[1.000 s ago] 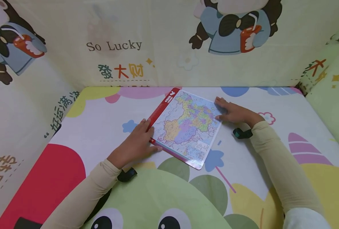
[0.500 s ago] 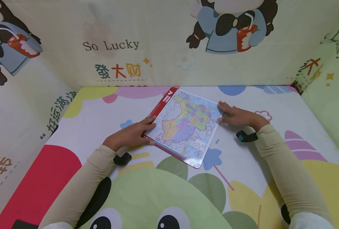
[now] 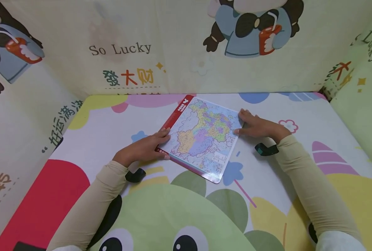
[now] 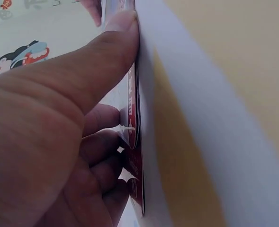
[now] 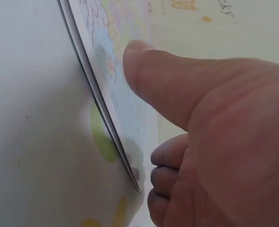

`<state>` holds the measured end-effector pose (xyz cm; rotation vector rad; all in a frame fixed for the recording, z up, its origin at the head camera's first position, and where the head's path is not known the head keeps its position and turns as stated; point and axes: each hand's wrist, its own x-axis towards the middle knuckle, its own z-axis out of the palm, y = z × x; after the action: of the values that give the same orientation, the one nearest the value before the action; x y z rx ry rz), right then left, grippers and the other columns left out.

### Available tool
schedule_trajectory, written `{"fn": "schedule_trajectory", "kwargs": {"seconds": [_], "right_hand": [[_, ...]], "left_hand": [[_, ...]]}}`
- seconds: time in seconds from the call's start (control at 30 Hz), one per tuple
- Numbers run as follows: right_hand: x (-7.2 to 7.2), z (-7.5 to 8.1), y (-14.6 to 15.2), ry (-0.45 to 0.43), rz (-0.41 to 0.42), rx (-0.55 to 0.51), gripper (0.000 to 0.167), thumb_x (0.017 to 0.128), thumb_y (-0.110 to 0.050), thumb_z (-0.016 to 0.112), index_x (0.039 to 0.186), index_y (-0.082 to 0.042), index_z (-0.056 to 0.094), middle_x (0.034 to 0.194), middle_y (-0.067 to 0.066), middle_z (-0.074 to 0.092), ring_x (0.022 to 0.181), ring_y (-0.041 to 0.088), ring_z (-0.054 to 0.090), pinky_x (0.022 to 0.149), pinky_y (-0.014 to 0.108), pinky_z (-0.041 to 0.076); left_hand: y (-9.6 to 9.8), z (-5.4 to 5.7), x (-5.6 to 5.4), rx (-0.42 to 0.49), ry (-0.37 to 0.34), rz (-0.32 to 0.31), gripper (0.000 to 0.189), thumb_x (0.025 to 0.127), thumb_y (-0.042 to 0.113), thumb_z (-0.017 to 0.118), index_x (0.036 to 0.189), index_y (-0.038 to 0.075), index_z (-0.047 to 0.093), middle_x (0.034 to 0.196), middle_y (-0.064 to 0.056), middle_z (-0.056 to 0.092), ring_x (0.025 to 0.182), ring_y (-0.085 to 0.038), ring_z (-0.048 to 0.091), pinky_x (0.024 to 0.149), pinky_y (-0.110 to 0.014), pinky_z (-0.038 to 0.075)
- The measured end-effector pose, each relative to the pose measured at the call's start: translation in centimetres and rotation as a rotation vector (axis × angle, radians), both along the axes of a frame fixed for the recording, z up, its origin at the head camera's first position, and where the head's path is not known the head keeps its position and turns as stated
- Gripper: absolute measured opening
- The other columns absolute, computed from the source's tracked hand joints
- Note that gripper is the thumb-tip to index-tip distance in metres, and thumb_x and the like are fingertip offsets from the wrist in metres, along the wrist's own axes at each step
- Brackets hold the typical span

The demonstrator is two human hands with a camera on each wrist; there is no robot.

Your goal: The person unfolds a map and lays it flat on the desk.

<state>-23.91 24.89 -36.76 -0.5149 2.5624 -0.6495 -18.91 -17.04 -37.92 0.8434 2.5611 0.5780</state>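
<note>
A thin stack of map sheets [image 3: 201,139] lies askew on the table, the upper one showing a coloured map with a red band down its left side. My left hand [image 3: 142,149] is at its left corner, fingers along the red band and thumb by the near edge. In the left wrist view, a second red-edged corner [image 4: 135,175] sticks out below the upper sheet's corner. My right hand [image 3: 261,127] touches the right edge with fingers extended. Thin layered edges show in the right wrist view, where the thumb [image 5: 163,75] overlaps the map face.
A cloth with cartoon prints covers the table [image 3: 104,139]. Printed curtain-like walls [image 3: 179,69] stand behind it and on both sides, close to the far edge of the sheets. A dark wrist device [image 3: 135,175] hangs under each wrist.
My left hand has shifted slightly up and left around the corner, uncovering more of the near edge. The right hand has moved slightly down and right, staying at the right edge.
</note>
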Motion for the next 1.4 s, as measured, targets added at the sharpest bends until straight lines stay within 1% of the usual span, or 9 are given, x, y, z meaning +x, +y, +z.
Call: {"fn": "schedule_trajectory", "kwargs": {"seconds": [0.2,0.37,0.47,0.67,0.8,0.9,1.0,1.17,1.4], "right_hand": [[0.2,0.1,-0.3,0.002,0.011,-0.002,0.094,0.096,-0.040,0.060,0.151,0.009,0.002,0.158,0.027,-0.006,0.144,0.039,-0.010,0.114,0.057,-0.003],[-0.2,-0.3,-0.7,0.033,0.019,0.008,0.091,0.096,-0.036,0.061,0.150,0.012,0.003,0.157,0.029,-0.005,0.144,0.041,-0.010,0.113,0.057,-0.003],[-0.5,-0.5,-0.6,0.039,0.011,0.017,0.091,0.096,-0.036,0.061,0.150,0.010,0.005,0.158,0.027,-0.005,0.144,0.040,-0.010,0.113,0.057,-0.004],[-1.1,-0.9,-0.3,0.031,0.004,0.019,0.092,0.095,-0.038,0.062,0.152,0.007,0.005,0.159,0.024,-0.004,0.145,0.038,-0.010,0.113,0.056,-0.006],[-1.4,-1.1,-0.1,0.031,0.001,0.019,0.095,0.094,-0.043,0.062,0.153,0.005,0.005,0.160,0.022,-0.005,0.145,0.036,-0.010,0.114,0.054,-0.005],[-1.6,-1.2,0.0,0.034,0.002,0.020,0.096,0.094,-0.044,0.062,0.153,0.004,0.005,0.160,0.021,-0.005,0.146,0.035,-0.011,0.115,0.053,-0.003],[-1.8,-1.1,0.1,0.038,0.010,0.018,0.096,0.094,-0.042,0.063,0.152,0.006,0.005,0.160,0.023,-0.005,0.145,0.036,-0.011,0.114,0.055,-0.003],[-2.3,-1.3,0.3,0.037,0.049,0.012,0.094,0.095,-0.041,0.061,0.152,0.006,0.003,0.159,0.023,-0.007,0.145,0.036,-0.012,0.114,0.054,-0.006],[-3.2,-1.5,0.6,0.032,0.074,0.006,0.094,0.095,-0.044,0.061,0.154,0.001,0.003,0.161,0.017,-0.008,0.146,0.032,-0.013,0.114,0.051,-0.010]], "left_hand": [[0.3,0.1,0.3,-0.024,0.001,0.010,0.084,0.088,0.043,0.070,0.153,0.010,0.027,0.162,-0.002,0.010,0.147,-0.023,0.010,0.108,-0.043,0.035],[0.6,0.3,0.7,-0.017,-0.001,0.010,0.084,0.089,0.041,0.069,0.153,0.008,0.025,0.162,-0.006,0.010,0.147,-0.025,0.009,0.111,-0.044,0.031],[0.7,0.3,0.8,-0.023,0.010,0.011,0.084,0.090,0.041,0.068,0.153,0.007,0.025,0.162,-0.006,0.010,0.147,-0.024,0.009,0.111,-0.043,0.031],[1.0,0.4,1.2,-0.040,0.020,0.011,0.083,0.090,0.040,0.069,0.153,0.007,0.025,0.162,-0.007,0.010,0.147,-0.025,0.011,0.109,-0.043,0.034],[1.3,0.6,1.5,-0.048,0.022,0.015,0.083,0.090,0.039,0.069,0.153,0.006,0.025,0.162,-0.009,0.010,0.147,-0.027,0.011,0.108,-0.044,0.035],[1.5,0.7,1.6,-0.052,0.029,0.020,0.083,0.090,0.039,0.069,0.153,0.006,0.026,0.162,-0.009,0.010,0.147,-0.027,0.012,0.108,-0.044,0.035],[1.6,0.7,1.7,-0.045,0.029,0.024,0.083,0.091,0.040,0.068,0.153,0.006,0.026,0.162,-0.009,0.010,0.147,-0.027,0.012,0.107,-0.044,0.036],[1.7,0.5,2.0,-0.057,0.030,0.045,0.083,0.091,0.042,0.067,0.154,0.008,0.025,0.162,-0.007,0.009,0.147,-0.026,0.011,0.106,-0.044,0.038],[2.0,0.5,2.5,-0.061,0.019,0.086,0.083,0.090,0.041,0.068,0.154,0.009,0.025,0.162,-0.007,0.009,0.147,-0.028,0.012,0.101,-0.044,0.043]]}}
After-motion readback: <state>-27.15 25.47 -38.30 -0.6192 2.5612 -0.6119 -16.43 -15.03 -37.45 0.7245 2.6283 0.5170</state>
